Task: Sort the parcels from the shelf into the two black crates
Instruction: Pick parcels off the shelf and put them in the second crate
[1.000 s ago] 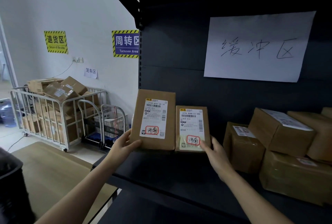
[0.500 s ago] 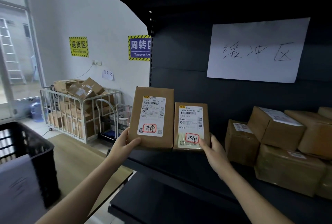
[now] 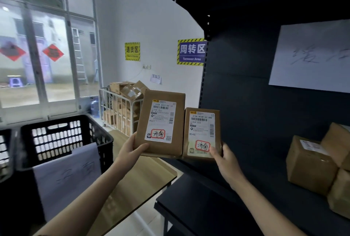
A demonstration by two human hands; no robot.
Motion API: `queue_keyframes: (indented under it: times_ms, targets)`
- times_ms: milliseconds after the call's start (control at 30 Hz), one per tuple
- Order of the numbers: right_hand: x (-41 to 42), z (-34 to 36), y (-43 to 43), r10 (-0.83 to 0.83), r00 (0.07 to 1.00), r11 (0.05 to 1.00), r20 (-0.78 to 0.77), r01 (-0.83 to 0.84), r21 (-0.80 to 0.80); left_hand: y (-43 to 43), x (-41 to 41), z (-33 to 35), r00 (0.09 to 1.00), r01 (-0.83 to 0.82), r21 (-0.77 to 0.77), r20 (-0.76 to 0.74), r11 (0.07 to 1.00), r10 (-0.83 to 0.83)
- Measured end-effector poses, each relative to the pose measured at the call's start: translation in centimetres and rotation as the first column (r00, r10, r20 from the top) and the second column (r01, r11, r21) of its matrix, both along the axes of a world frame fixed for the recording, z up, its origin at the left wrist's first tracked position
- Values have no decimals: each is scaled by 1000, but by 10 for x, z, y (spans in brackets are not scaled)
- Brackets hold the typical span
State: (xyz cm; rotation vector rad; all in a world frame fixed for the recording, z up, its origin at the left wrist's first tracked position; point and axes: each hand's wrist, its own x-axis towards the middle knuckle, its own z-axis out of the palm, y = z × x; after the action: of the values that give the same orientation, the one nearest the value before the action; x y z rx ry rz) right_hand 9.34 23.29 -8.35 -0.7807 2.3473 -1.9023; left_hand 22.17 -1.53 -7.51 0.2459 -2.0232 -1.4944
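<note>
My left hand grips the lower left corner of the bigger parcel, thumb on its front. My right hand grips the lower right corner of the smaller parcel, thumb across its label. I hold both upright in the air with their labels facing me and their inner edges touching, above the far edge of the wooden table and the front of the dark shelf.

On my left a black crate stands on the table with a sheet of paper hanging on its near wall. A second crate shows at the left edge. On the shelf to my right more brown boxes are stacked, below a white handwritten sheet on the back panel.

Further off, a white wire cage holds cartons by the wall. Above it hang a yellow sign and a blue sign. A large window fills the left.
</note>
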Motion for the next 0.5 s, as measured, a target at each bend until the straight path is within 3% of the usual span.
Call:
queue_keyframes:
  times_ms: [500]
  targets:
    - [14, 6, -230, 176, 984, 984, -32, -176, -4, -189, 69, 4, 983, -176, 84, -31, 981, 179]
